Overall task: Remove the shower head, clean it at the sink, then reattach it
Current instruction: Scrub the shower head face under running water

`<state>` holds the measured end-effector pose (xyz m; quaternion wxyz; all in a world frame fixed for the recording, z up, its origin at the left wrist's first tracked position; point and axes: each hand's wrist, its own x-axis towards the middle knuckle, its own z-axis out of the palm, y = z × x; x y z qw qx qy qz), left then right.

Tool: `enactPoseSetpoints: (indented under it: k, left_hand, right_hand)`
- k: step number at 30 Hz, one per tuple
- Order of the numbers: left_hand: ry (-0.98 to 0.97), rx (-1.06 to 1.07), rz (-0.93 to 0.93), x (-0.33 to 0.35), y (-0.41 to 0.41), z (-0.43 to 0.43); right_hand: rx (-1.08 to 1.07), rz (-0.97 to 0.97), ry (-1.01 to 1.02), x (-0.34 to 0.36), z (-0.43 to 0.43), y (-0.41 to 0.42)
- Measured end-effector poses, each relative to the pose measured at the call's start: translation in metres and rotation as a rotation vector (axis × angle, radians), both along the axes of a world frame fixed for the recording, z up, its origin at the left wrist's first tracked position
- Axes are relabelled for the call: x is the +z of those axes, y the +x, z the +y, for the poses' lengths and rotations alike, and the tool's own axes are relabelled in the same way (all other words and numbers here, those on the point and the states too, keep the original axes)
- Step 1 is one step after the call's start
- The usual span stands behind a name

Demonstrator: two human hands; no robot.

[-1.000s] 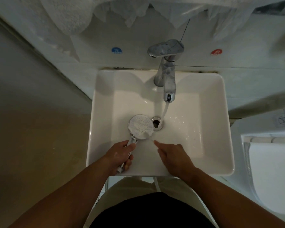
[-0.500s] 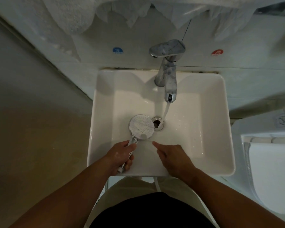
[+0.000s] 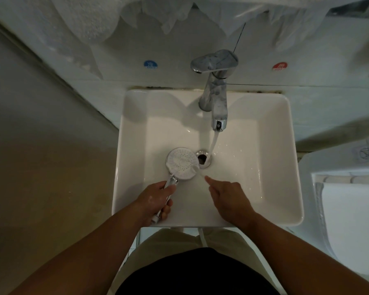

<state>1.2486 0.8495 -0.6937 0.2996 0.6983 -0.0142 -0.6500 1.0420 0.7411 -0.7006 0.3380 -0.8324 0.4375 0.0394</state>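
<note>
Shower head is detached and in the sink, face up, low over the basin just left of the drain. Left hand has its fingers closed round the handle near the front rim. Right hand holds nothing: fingers loosely curled, index finger pointing at the head's right edge, tip just short of it. Step looks like rinsing and rubbing the nozzle face. Stream from the tap lands right of the head, by the drain, so the face likely needs shifting right under the water, tilted so runoff goes to the drain, while the finger rubs across the holes. Grip looks wet; a firm hold matters. Room: open basin on the right side and toward the back wall; the spout overhangs the middle, so lifting the head straight up risks a knock. Front rim is close under both wrists. Toilet sits beside the sink's right edge.
</note>
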Motion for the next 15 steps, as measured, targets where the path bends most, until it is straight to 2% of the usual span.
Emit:
enactPoseSetpoints:
  k: [5,11,15]
  left_hand:
    - [0.005,-0.008,-0.002,0.002,0.0,0.001]
    - [0.004,-0.004,-0.003,0.003,-0.001,0.0]
    - [0.011,-0.002,0.005,0.005,0.0,0.0]
  right_hand:
    - [0.091,0.002,0.137,0.006,0.025,0.004]
    - [-0.075,-0.027,-0.036,-0.008,-0.011,0.005]
    - [0.056,-0.024,0.046,0.003,0.01,0.005]
